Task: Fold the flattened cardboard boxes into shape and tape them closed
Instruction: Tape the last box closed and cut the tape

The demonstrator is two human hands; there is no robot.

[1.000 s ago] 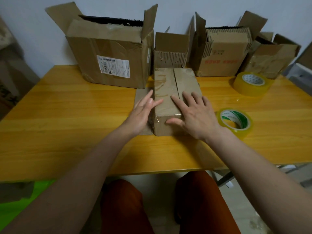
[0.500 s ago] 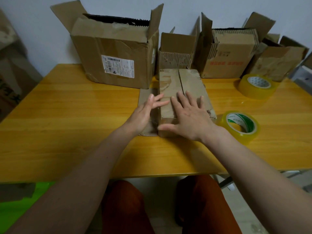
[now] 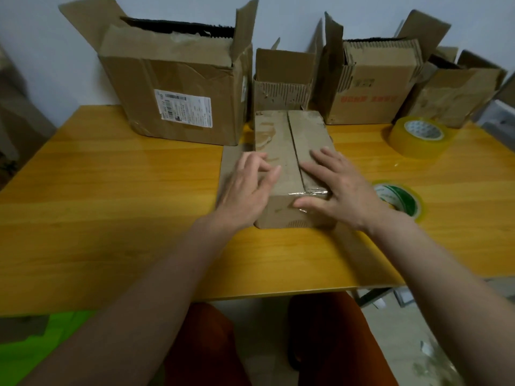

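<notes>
From the head view, the small cardboard box (image 3: 289, 168) lies between the two hands on the wooden surface (image 3: 111, 204); the left hand (image 3: 245, 188) has drawn its fingers into a loose curl against the box's left edge where a moment ago they lay straight, while the right hand (image 3: 340, 190) stays flat on the right flap, thumb on the clear tape (image 3: 309, 194) at the near edge. That suggests the flaps are closed and the centre seam awaits taping. Just right of the right hand sits a green-and-white tape roll (image 3: 401, 201); beyond, a large box's shipping label (image 3: 184, 108) and another box's red print (image 3: 359, 99) are too blurred to read.
</notes>
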